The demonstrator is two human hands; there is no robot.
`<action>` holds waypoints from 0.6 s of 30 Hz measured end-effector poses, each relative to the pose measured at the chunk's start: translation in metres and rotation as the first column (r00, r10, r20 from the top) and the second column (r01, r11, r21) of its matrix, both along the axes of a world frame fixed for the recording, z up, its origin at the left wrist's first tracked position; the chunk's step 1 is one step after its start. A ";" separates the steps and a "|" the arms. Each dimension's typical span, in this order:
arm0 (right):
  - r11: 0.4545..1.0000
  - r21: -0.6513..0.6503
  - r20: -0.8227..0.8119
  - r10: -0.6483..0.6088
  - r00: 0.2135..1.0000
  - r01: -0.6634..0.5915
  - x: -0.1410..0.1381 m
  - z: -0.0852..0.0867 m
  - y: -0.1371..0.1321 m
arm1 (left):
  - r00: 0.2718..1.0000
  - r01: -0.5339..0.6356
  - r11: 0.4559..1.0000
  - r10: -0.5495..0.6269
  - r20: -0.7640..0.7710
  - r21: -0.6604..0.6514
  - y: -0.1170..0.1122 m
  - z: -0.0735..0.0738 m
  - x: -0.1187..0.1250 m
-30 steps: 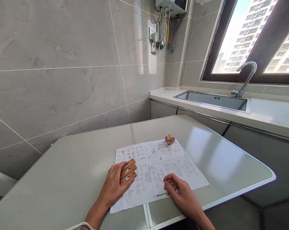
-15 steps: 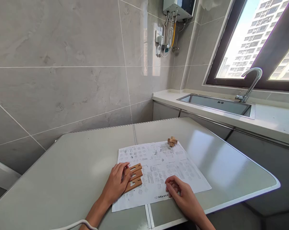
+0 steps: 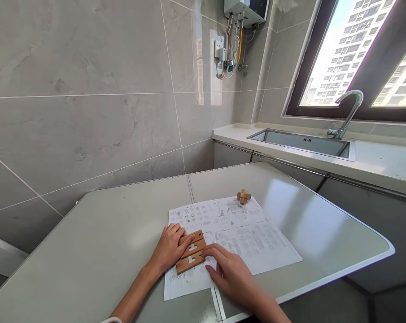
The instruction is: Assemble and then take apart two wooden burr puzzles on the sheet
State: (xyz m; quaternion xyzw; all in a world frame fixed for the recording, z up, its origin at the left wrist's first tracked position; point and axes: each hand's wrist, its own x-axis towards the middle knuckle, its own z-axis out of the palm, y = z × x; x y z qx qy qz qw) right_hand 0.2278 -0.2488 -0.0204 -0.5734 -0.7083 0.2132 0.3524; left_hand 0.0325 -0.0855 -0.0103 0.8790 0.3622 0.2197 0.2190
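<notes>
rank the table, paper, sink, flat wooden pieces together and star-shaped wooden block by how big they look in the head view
1. table
2. paper
3. sink
4. flat wooden pieces, partly covered
5. star-shaped wooden block
The sink sits farther away, so its true rank is unsure.

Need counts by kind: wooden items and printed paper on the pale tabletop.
Flat brown wooden pieces with cutouts: 3
Light-brown interlocking wooden block puzzle: 1
White printed paper sheet: 1
Total: 5
</notes>
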 end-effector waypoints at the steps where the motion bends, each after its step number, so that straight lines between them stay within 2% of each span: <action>1: 1.000 -0.001 0.055 0.013 0.998 -0.013 -0.004 0.001 0.004 | 1.000 0.004 1.000 -0.004 0.017 -0.021 -0.001 0.000 0.000; 6: 0.999 0.001 0.224 0.043 0.974 -0.044 -0.011 0.006 0.015 | 0.989 -0.039 0.983 0.064 0.133 -0.177 -0.006 0.002 -0.003; 12: 0.998 -0.064 0.302 0.011 0.953 0.009 -0.016 0.006 0.021 | 0.952 -0.023 0.928 0.134 0.276 -0.372 -0.012 0.002 0.001; 18: 0.987 -0.163 0.310 0.037 0.950 0.014 -0.017 0.014 0.028 | 0.869 0.028 0.871 0.221 0.442 -0.491 -0.008 0.005 0.002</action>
